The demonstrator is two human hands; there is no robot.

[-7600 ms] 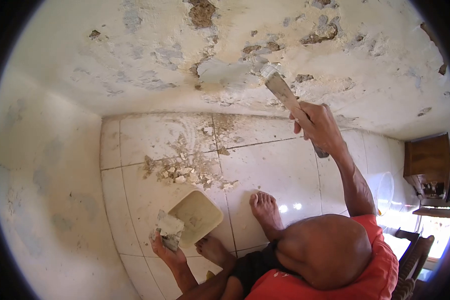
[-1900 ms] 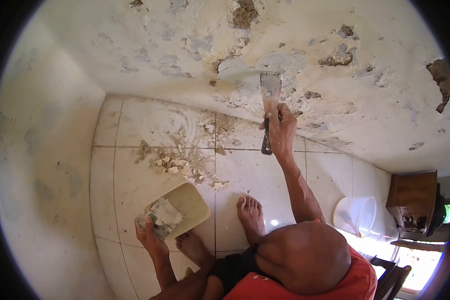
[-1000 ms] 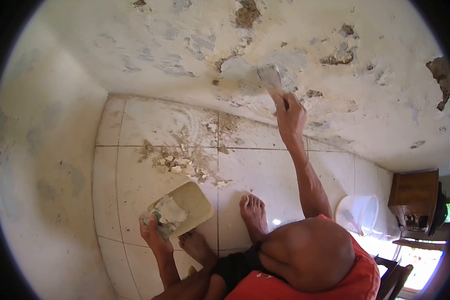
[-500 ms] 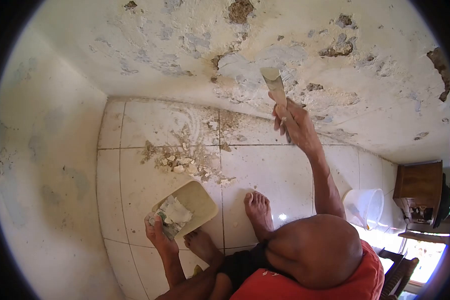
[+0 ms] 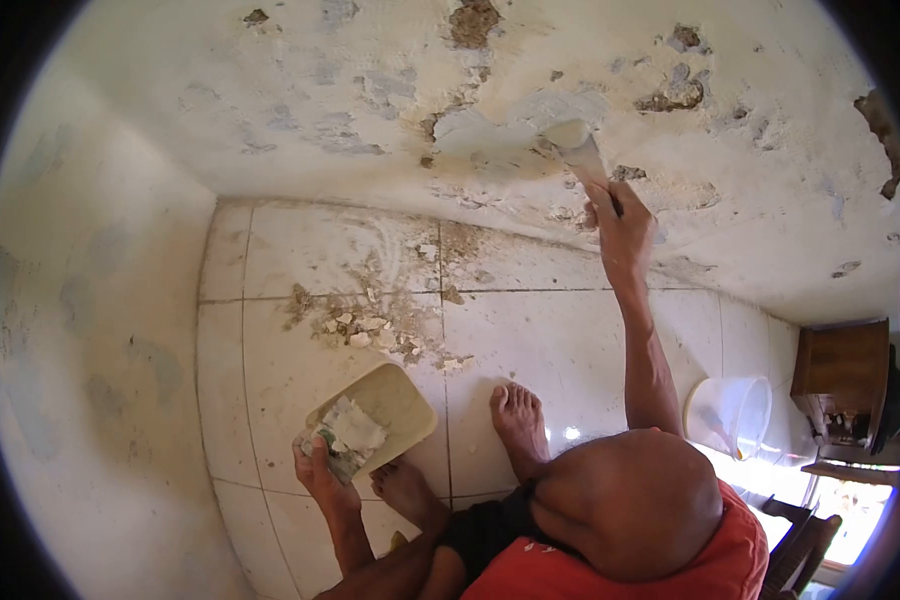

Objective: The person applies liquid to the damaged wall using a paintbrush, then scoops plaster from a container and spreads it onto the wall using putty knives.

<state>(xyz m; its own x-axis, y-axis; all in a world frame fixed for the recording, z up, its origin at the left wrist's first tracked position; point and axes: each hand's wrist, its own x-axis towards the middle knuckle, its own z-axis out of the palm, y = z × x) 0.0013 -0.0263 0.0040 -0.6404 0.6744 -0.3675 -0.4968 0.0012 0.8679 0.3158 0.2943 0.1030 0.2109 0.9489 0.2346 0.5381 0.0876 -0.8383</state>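
Observation:
My right hand is closed round the handle of a putty knife. Its wide blade, coated with pale filler, is at the damaged wall, over the right part of a smoothed grey-white patch. Low on the left, my left hand grips the near left edge of a cream rectangular tub, thumb over the rim. White filler paste lies heaped inside the tub, with some greenish wrapping beside my thumb that I cannot make out clearly.
Broken plaster chips and dust lie on the white tiled floor by the wall. My bare foot is planted near them. A translucent bucket and a wooden cabinet stand to the right. Crumbled holes mark the wall.
My right hand has moved right and upward with the putty knife, and the blade has shifted right across the patch. My left hand and the tub are nearly unchanged.

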